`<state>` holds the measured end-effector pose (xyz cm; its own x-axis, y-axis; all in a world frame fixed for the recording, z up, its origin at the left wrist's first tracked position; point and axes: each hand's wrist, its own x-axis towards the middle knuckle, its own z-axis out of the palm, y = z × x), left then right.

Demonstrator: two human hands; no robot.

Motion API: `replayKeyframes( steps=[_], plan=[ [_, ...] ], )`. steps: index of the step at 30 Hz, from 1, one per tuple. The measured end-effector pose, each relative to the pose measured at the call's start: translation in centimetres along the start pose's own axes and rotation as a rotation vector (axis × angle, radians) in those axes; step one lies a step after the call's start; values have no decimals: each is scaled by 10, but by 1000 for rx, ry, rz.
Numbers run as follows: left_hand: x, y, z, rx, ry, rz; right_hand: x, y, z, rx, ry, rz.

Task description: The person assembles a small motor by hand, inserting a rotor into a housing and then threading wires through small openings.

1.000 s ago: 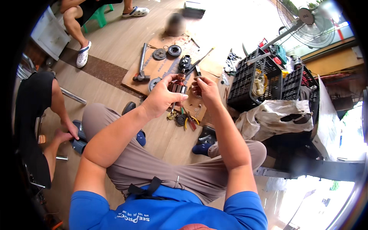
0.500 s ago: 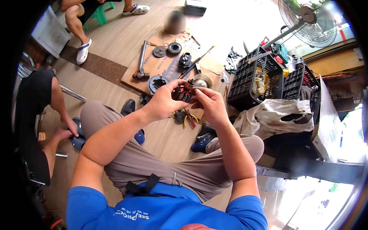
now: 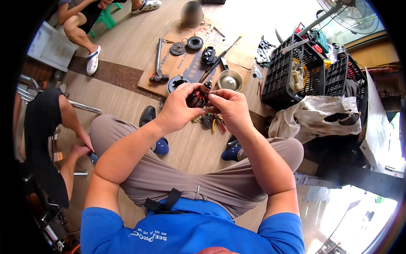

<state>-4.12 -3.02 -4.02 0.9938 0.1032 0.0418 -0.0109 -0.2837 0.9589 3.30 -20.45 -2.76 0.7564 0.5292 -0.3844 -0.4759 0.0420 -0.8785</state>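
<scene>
Above the floor between my knees I hold a motor armature [image 3: 198, 99], with a dark core, red windings and a copper-coloured commutator at its upper end. My left hand [image 3: 178, 109] is closed round the core, its thumb along the near side. From the other side my right hand [image 3: 230, 106] pinches at the windings just under the commutator. Its fingertips partly hide what they touch. Beyond my hands, on a flattened cardboard sheet [image 3: 148, 78], lie a hammer [image 3: 159, 63], a pale fan wheel [image 3: 230, 80], a grey ring-shaped housing [image 3: 176, 81] and round dark parts [image 3: 195, 42].
Pliers [image 3: 217, 125] lie on the floor beneath my hands. To the right stand black plastic crates [image 3: 275, 80] of tools, with a stained cloth [image 3: 315, 116] near them. A standing fan [image 3: 351, 15] is at the upper right. Other people's legs [image 3: 65, 114] are at the left.
The view has shifted, so the surroundings sit a little differently. My hands stay on the motor armature, its commutator end slightly more upright and visible.
</scene>
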Motion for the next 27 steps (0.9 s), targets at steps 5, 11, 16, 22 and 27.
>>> replayKeyframes(
  steps=[5,11,16,22,27],
  plan=[
    [-1,6,3,34,6,-40,0,1,-2,66,-9,26],
    [-2,10,5,267,43,59,-2,7,-1,184,5,72],
    [-4,10,9,235,57,0,-4,12,-2,168,-8,17],
    [-1,4,10,140,43,-109,-6,23,2,-201,10,-368],
    [1,0,5,-165,-66,-257,-8,21,0,-458,50,-526]
  ],
)
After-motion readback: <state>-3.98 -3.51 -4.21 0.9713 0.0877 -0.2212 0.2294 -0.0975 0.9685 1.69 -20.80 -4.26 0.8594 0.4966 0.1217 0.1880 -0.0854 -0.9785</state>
